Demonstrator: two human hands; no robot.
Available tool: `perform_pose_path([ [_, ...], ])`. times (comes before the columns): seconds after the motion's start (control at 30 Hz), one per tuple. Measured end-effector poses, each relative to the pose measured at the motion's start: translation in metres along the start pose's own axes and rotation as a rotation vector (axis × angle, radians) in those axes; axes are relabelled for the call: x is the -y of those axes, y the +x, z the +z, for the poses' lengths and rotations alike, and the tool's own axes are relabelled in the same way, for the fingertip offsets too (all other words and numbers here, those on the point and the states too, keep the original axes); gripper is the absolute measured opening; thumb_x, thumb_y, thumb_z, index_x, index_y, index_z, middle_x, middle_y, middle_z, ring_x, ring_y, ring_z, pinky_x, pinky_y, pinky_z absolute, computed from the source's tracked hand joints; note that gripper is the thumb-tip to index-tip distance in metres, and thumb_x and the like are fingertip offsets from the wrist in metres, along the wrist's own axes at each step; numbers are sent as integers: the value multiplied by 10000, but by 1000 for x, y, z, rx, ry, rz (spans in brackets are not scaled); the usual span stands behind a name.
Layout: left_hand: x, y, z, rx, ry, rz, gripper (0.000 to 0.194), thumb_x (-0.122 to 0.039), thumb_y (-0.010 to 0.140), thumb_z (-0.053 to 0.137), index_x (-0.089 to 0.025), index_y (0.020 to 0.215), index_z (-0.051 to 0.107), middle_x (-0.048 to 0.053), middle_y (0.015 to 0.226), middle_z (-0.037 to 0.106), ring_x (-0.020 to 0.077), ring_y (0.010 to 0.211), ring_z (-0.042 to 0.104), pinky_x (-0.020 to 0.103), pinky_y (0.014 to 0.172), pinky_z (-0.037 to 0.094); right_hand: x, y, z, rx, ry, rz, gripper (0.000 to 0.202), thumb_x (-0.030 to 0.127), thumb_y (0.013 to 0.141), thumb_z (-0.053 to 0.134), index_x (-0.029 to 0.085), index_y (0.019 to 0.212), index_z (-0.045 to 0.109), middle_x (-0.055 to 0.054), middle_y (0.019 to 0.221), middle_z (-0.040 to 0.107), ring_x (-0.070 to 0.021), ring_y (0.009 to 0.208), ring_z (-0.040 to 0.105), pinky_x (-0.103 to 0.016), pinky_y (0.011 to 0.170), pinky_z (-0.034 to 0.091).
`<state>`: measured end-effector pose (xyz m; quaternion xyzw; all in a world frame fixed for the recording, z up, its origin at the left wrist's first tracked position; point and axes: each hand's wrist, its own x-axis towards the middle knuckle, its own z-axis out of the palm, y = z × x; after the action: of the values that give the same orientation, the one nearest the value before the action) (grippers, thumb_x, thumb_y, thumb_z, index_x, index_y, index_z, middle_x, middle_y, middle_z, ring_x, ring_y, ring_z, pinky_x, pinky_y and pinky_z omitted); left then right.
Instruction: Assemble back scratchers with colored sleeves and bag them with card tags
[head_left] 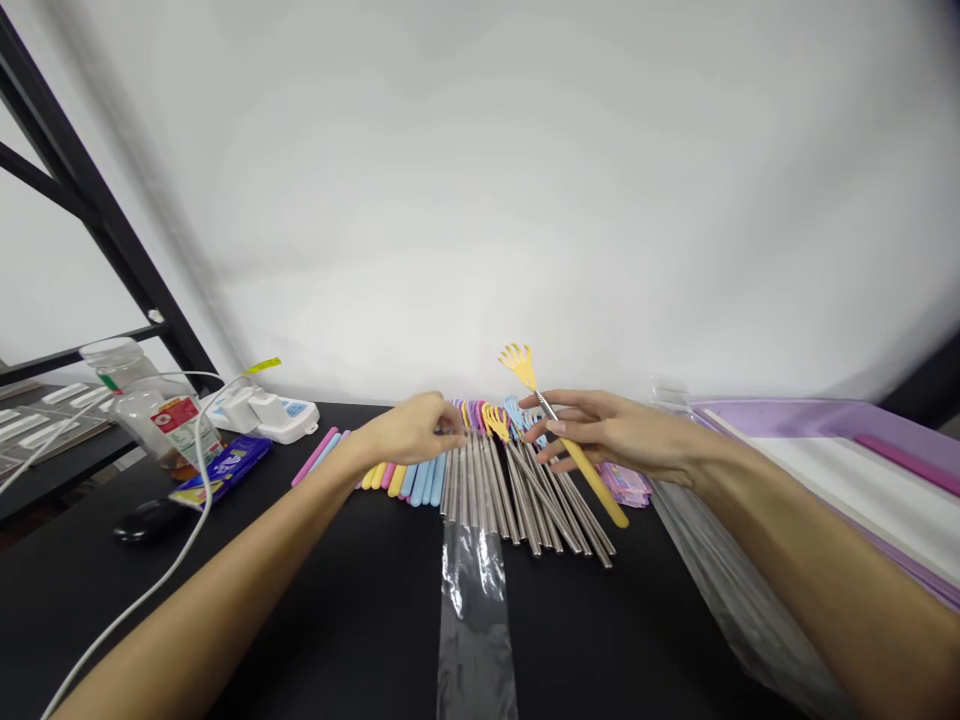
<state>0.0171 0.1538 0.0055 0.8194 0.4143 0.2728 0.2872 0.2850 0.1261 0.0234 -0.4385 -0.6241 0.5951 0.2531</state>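
Note:
A back scratcher (596, 485) with a yellow handle, short metal shaft and yellow claw head is held upright at a slant by my right hand (592, 430), between thumb and fingers. My left hand (424, 430) is closed in a pinch at the upper end of a long clear plastic sleeve (476, 640); the fingertips partly hide the grip. The sleeve lies over a row of metal rods (525, 500) with yellow, purple and blue claw heads (495, 420). Left of the rods lie several pink, yellow and blue handles (420, 485), partly behind my left wrist.
More clear sleeves (705, 560) lie under my right forearm, beside a purple-rimmed tray (795, 415). Pink printed cards (626, 485) are behind my right hand. At left are a power strip (296, 420), white cable (202, 490), blue packet (232, 468), plastic jar (169, 430) and black mouse (150, 522).

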Motion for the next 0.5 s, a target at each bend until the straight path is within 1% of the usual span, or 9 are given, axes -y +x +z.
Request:
perform_pose_path([
  [0.03,-5,1,-2,45,-126,25,77,-278,724,738,-209,697,717,49,740,628,173,694,557,261,649,437,0,-1,0,11,-1,20,500,357,917,593,279,1400,490,-79,1037,678,-184,871,660,-335,790,571],
  [0.07,-10,1,-4,83,-269,30,114,-316,777,707,-203,775,720,67,817,648,184,772,587,273,702,470,1,-2,-1,12,-14,35,554,398,925,579,317,1449,420,-65,972,683,-177,800,656,-319,709,572],
  [0.1,-14,1,-4,105,-416,13,157,-349,814,682,-197,840,707,83,883,653,191,833,603,293,749,495,1,-3,-1,8,-33,40,588,430,928,569,349,1475,371,-41,883,673,-155,703,628,-281,613,546],
  [0.17,-20,2,-1,94,-687,-62,205,-391,848,657,-196,909,647,94,936,642,199,862,627,355,796,528,2,-5,-1,-9,-56,15,586,469,929,557,393,1474,357,16,717,591,-96,531,487,-198,465,417],
  [0.23,-22,3,7,41,-864,-148,233,-418,856,649,-205,914,574,89,917,636,210,823,651,416,774,551,2,-4,-1,-36,-49,-24,527,490,925,556,405,1428,424,44,669,506,-64,468,333,-172,408,281],
  [0.3,-21,5,16,-57,-908,-230,239,-413,861,640,-220,940,523,73,849,632,214,732,662,428,686,567,2,-2,-1,-58,-13,-47,471,494,921,560,365,1369,499,38,697,485,-58,471,270,-183,405,223],
  [0.37,-19,7,25,-193,-857,-251,252,-342,863,634,-252,1051,491,38,762,615,197,634,648,389,601,561,1,1,-2,-86,35,-43,428,497,913,564,301,1293,560,24,727,491,-58,474,252,-198,401,190],
  [0.43,-19,9,30,-294,-782,-210,304,-239,859,602,-279,1130,472,-11,680,570,170,572,622,340,564,546,0,4,-2,-124,67,-25,386,511,907,557,249,1186,604,28,700,464,-56,465,222,-204,397,148],
  [0.5,-20,10,33,-335,-712,-155,249,-161,843,545,-257,1072,528,-27,645,529,147,565,603,294,558,533,0,6,-2,-153,70,-9,356,522,899,560,213,1064,625,39,675,431,-50,459,198,-203,396,122],
])
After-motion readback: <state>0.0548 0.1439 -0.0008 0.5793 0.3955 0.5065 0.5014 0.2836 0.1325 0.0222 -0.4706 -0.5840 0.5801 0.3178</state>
